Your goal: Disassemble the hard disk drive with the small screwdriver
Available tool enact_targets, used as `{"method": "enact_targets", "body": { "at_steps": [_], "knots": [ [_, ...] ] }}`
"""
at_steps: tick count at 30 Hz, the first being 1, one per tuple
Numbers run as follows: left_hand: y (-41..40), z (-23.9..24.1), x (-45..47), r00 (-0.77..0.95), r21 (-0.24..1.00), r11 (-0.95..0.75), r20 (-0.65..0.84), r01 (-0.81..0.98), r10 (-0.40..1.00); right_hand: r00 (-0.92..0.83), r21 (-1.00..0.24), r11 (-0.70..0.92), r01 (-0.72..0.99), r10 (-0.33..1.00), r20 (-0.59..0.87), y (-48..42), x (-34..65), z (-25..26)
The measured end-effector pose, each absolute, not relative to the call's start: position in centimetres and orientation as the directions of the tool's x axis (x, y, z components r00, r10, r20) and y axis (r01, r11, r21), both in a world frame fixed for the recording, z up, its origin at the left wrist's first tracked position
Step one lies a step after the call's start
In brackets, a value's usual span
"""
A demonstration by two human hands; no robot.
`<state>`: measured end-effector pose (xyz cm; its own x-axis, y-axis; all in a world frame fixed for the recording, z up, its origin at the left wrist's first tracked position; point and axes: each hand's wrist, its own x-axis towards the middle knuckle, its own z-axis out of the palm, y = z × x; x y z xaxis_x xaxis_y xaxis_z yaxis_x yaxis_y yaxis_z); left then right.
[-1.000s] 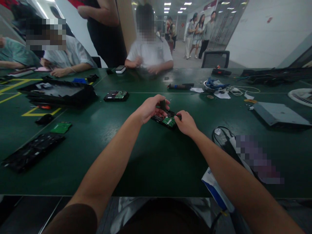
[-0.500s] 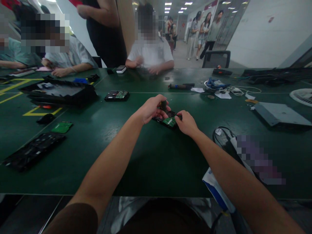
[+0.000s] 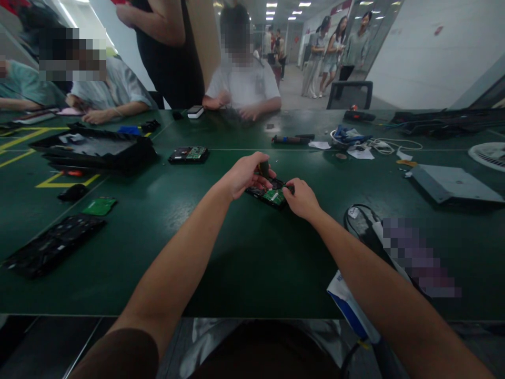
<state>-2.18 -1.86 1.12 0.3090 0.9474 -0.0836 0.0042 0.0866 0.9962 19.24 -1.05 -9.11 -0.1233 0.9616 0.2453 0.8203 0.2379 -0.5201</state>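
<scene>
A black hard drive (image 3: 271, 194) with a green circuit board on top lies on the green table (image 3: 252, 252) in front of me. My left hand (image 3: 243, 176) is closed round the dark handle of a screwdriver (image 3: 264, 168) that stands upright on the drive. My right hand (image 3: 300, 198) grips the drive's right edge with curled fingers. The screwdriver's tip is hidden behind my fingers.
A second hard drive (image 3: 188, 155) lies farther back. A black tray (image 3: 92, 148), a loose green board (image 3: 99, 206) and a black panel (image 3: 51, 243) sit left. A grey box (image 3: 453, 185), cables (image 3: 355, 138) and a white-blue packet (image 3: 349, 305) sit right. People sit opposite; others stand behind.
My hands and the drive stay in place. The left hand's fingers shift slightly on the screwdriver handle. People in the far corridor walk closer.
</scene>
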Motion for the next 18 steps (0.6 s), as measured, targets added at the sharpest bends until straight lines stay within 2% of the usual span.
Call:
{"method": "enact_targets", "body": {
  "at_steps": [6,11,18],
  "knots": [
    [-1.8,1.12,-2.54,0.286,0.998,0.036,-0.047,0.044,0.957,-0.117,-0.525,0.232,0.819,0.963,0.242,-1.01,19.2,-9.35],
    [-1.89,1.05,-2.4,0.355,0.995,0.099,-0.085,-0.02,0.931,-0.133,-0.51,0.255,0.821,0.955,0.264,-0.97,19.28,-9.43],
    [-1.72,1.03,-2.46,0.244,0.998,0.051,-0.059,0.04,0.968,-0.117,-0.52,0.229,0.823,0.964,0.24,-1.04,19.2,-9.19]
  ]
}}
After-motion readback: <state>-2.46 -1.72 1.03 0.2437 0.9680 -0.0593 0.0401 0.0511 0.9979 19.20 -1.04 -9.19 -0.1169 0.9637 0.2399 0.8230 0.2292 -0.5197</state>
